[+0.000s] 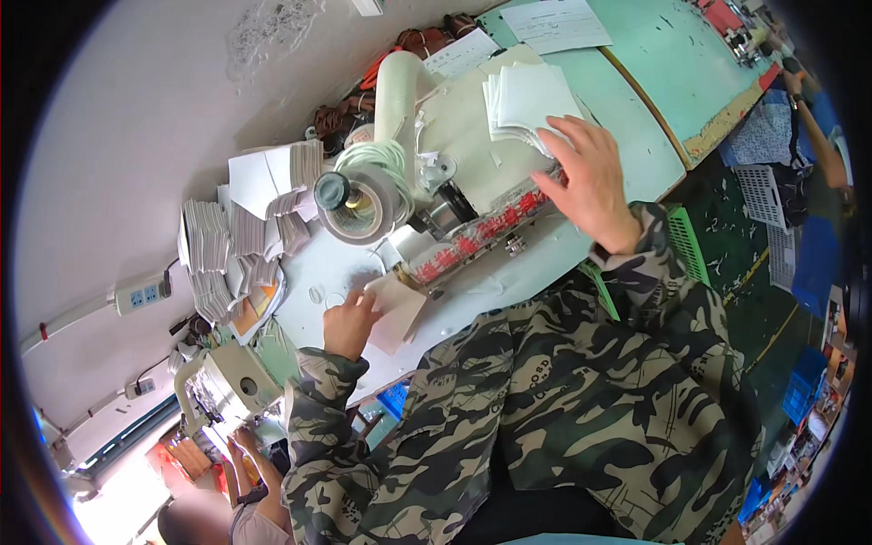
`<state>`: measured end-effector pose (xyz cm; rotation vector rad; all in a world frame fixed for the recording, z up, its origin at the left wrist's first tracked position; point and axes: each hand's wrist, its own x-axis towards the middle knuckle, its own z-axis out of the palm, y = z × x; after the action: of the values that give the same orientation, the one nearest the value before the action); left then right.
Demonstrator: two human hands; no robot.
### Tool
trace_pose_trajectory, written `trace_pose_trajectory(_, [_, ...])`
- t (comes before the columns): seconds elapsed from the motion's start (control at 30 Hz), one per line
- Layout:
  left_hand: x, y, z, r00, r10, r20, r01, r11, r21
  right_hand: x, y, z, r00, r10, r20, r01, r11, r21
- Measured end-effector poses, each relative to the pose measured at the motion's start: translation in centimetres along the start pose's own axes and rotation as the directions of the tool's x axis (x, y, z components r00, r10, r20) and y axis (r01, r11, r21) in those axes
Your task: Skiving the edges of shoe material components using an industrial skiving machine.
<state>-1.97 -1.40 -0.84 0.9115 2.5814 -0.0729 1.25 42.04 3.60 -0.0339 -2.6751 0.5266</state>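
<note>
My left hand [350,324] is closed, its thumb and fingers pinching the edge of a pale pinkish-beige flat piece [396,313] on the light work table. That piece lies by the left end of a machine arm [472,238] with worn red and white patches. Over the arm's other end, my right hand [589,182] is open, fingers spread and holding nothing. Its fingertips are beside the near corner of a stack of white cut pieces [536,98]; whether they touch it, I cannot tell. A round clear housing with a dark knob [332,191] rises between my hands.
Several piles of folded pale pieces [207,250] stand against the wall at left. A thick cream post [397,95] and coiled pale cord [374,159] rise behind the arm. Another person [245,468] works at a sewing machine [238,381], lower left. Crates [761,195] sit on the floor, right.
</note>
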Motion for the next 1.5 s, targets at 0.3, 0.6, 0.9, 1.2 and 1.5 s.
trace_pose_trajectory(0.3, [-0.2,0.1,-0.4,0.994,0.003,-0.105,-0.012,0.996,-0.089,-0.5,-2.4,1.3,0.997,-0.081,0.009,0.075,0.959,0.275])
trace_pose_trajectory(0.6, [6.9,3.5,-8.7,0.992,0.076,0.104,0.036,0.614,-0.789,-1.9,-5.8,2.2,0.927,-0.117,0.357,-0.139,0.777,0.615])
trace_pose_trajectory(0.9, [9.7,4.5,-9.2,0.997,0.069,-0.019,-0.060,0.660,-0.749,1.0,-5.3,3.6,0.913,-0.272,0.305,0.094,0.866,0.491])
trace_pose_trajectory(1.2, [9.0,8.1,-9.0,0.999,0.010,-0.035,-0.031,0.753,-0.658,8.3,-3.2,3.5,0.665,-0.318,0.676,0.013,0.910,0.415])
trace_pose_trajectory(1.5, [7.2,9.9,-7.3,0.990,-0.070,-0.122,-0.022,0.781,-0.624,4.6,-3.2,3.3,0.844,-0.392,0.367,0.361,0.920,0.153])
